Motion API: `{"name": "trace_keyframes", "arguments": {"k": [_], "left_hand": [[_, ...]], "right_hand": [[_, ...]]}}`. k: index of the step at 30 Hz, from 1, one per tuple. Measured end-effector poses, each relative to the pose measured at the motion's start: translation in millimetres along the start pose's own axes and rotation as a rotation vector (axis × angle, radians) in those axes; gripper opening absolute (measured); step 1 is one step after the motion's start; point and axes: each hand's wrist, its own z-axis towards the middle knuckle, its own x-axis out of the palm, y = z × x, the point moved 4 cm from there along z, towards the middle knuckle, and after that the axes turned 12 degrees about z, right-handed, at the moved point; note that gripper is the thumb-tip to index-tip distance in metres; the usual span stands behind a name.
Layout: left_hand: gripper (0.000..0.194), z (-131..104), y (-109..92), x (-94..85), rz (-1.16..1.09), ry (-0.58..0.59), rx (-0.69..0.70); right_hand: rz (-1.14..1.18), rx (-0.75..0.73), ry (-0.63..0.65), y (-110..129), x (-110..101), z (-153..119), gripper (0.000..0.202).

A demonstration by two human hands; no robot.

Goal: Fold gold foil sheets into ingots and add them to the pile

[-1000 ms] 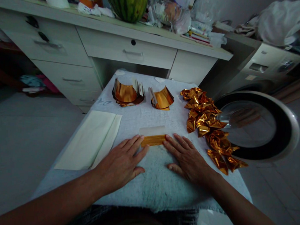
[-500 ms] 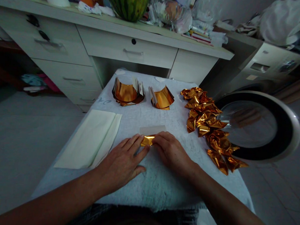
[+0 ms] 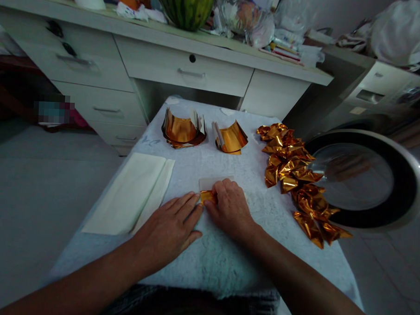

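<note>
On cloth-covered table [image 3: 191,263], head view: gold strip [image 3: 207,196] lies near middle, between both hands. Left hand [image 3: 170,226] flat, palm down, fingertips at strip's left end, not gripping. Right hand [image 3: 230,206] curled over right end, thumb and fingers pinching it; exact fold seems hidden under fingers. Pale slip [image 3: 206,183] just beyond strip, partly behind right hand. Farther off, two curved gold stacks, larger [image 3: 179,129] left of smaller [image 3: 232,137]. Folded gold pieces [image 3: 289,158] heaped along right side. Pale paper [image 3: 126,193] flat at left, near left forearm.
</note>
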Motion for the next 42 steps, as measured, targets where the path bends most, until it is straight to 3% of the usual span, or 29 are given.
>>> {"name": "trace_keyframes", "arguments": {"k": [5,11,20,26,29,31,34,38,42], "left_hand": [[0.038,8.9,-1.5,-5.6,-0.021,-0.044,0.032],[0.03,14.5,0.4,-6.0,-0.082,-0.037,0.04],[0.031,12.9,1.2,-1.4,-0.135,0.007,0.058],[0.03,13.8,0.1,-5.4,-0.138,-0.004,0.045],[0.03,19.2,-0.3,-8.7,-0.134,0.0,0.04],[0.031,27.1,0.0,-11.1,-0.139,0.024,0.03],[0.025,43.4,1.4,-13.8,-0.155,0.092,0.0],[0.021,60.7,3.9,-15.0,-0.176,0.123,-0.051],[0.023,65.6,5.4,-12.0,-0.225,0.086,-0.086]], "right_hand": [[0.058,0.019,0.016,-0.5,-1.3,-0.5,0.017],[0.134,-0.016,-0.011,-7.8,-4.3,-3.6,0.035],[0.011,0.094,-0.056,-51.8,-30.8,-14.7,0.05],[0.034,0.043,-0.081,-75.5,-41.1,-23.4,0.052],[0.112,-0.014,-0.107,-72.6,-50.5,-25.2,0.042],[0.182,-0.057,-0.113,-63.3,-58.2,-24.0,0.026],[0.196,-0.164,0.026,-43.2,-59.6,-17.6,0.012],[0.054,-0.225,0.214,-31.2,-47.7,-6.0,0.013],[-0.014,-0.246,0.205,-34.2,-41.2,0.7,0.012]]}}
